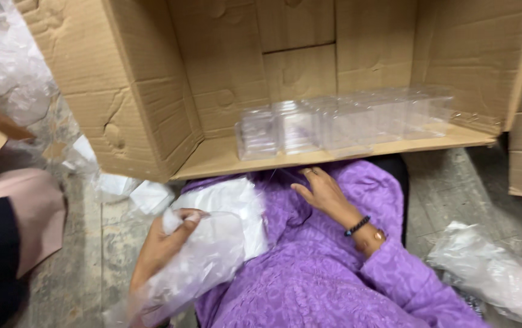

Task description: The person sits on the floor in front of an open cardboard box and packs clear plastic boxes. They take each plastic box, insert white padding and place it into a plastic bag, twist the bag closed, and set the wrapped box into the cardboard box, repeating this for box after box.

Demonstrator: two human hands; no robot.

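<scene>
My left hand grips a crumpled clear plastic bag over my purple lap. My right hand rests flat and relaxed, holding nothing, just below the open cardboard box, where clear plastic cases stand in a row near the front edge.

A person seen from above wears a loose purple garment with a faint woven pattern — long sleeves reaching the wrists; a dark beaded bracelet circles the right wrist; the right hand bears a finger ring — small, blurred.
</scene>
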